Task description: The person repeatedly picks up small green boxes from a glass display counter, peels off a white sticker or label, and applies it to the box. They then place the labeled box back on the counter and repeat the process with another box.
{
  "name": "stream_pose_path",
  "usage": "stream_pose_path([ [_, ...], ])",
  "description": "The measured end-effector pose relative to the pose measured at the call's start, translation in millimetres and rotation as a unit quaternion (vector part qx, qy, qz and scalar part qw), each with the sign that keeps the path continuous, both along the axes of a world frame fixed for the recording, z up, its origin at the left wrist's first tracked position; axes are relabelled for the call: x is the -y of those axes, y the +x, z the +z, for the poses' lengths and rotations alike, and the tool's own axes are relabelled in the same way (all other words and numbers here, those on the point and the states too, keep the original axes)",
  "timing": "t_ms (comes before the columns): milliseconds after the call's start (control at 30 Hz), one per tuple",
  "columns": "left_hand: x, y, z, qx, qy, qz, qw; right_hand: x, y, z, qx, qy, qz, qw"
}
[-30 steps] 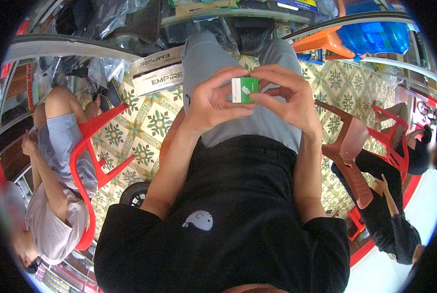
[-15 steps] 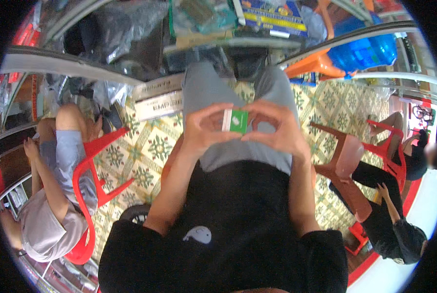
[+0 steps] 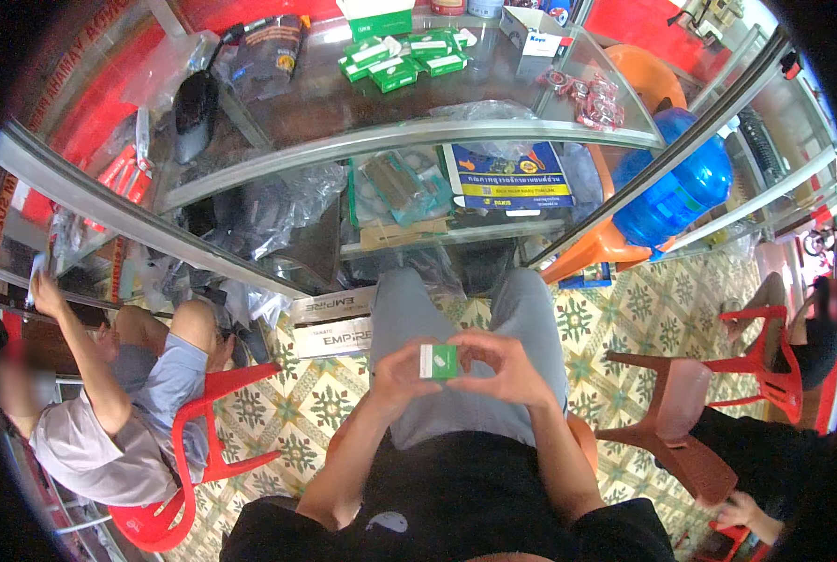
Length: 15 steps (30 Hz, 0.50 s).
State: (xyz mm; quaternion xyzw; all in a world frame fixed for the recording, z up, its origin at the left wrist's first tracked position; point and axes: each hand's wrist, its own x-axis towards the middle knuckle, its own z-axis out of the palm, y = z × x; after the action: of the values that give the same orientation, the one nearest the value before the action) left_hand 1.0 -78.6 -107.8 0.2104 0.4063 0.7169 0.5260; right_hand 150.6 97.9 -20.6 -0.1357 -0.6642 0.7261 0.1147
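A small green-and-white cardboard box point(image 3: 443, 362) is held over my lap. My left hand point(image 3: 400, 371) grips its white end, thumb and fingers closed on it. From the other side my right hand point(image 3: 510, 369) curves round with a gap inside its palm, its thumb and fingertips closed at the green end. On the glass counter point(image 3: 306, 140) in front of me lie several similar green boxes point(image 3: 395, 73), with a larger green-and-white carton point(image 3: 377, 17) behind them.
Under the counter glass lie a blue-and-yellow printed box point(image 3: 512, 178) and plastic bags. A blue water bottle point(image 3: 676, 183) stands at the right by an orange chair point(image 3: 587, 251). Seated people are on both sides, one on a red chair point(image 3: 214, 421); a brown chair point(image 3: 667, 421) is right.
The view has tilted up, bringing the countertop and its green boxes into sight. Both hands still hold the small box. The person at the left has raised an arm toward the shelves.
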Motion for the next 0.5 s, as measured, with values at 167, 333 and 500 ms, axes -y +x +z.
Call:
stream_pose_path([
  [167,-8.2,0.8,9.3,-0.076,-0.02,0.043,0.996,-12.6,-1.8,-1.5,0.001,0.023,0.023,0.999],
  [333,-24.1,-3.6,29.2,-0.117,-0.075,0.105,0.985,-22.1,1.0,-17.3,-0.044,0.018,-0.03,0.998],
  [500,-36.5,-51.8,70.4,-0.149,0.013,0.179,0.972,-37.8,9.6,-44.0,0.005,-0.016,-0.092,0.996],
])
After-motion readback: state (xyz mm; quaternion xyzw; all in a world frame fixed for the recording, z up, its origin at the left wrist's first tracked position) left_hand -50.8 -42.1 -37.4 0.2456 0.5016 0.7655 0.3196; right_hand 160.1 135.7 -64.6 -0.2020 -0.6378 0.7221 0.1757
